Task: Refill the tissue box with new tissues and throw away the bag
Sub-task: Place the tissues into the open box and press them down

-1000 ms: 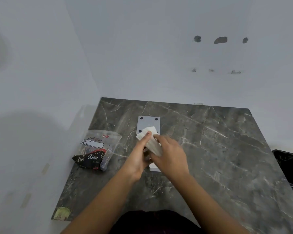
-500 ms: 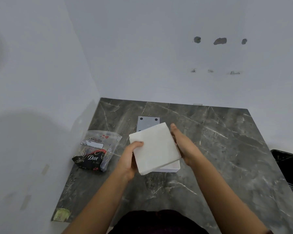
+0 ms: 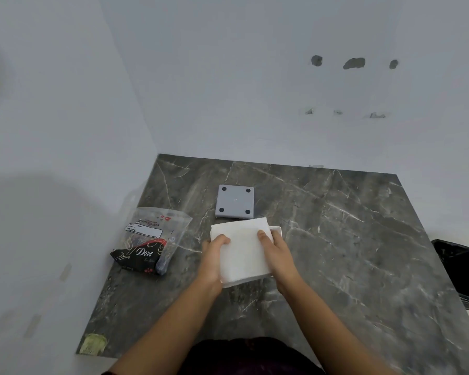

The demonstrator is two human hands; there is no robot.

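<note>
A flat white stack of tissues [image 3: 243, 249] is held between my left hand [image 3: 214, 259] on its left edge and my right hand [image 3: 275, 253] on its right edge. It sits low over the white tissue box [image 3: 277, 230], of which only the far right corner shows. The grey square box lid [image 3: 235, 201] with black dots at its corners lies just behind on the table. The plastic tissue bag [image 3: 150, 240], clear on top with a black and red Dove print, lies to the left.
The dark marble table [image 3: 349, 239] stands in a corner of white walls on the left and at the back. A black bin [image 3: 460, 269] stands past the table's right edge.
The tissues first appeared edge-on between my hands, then as a flat square held above the box. Now the stack has come down lower and nearer me, covering most of the box.
</note>
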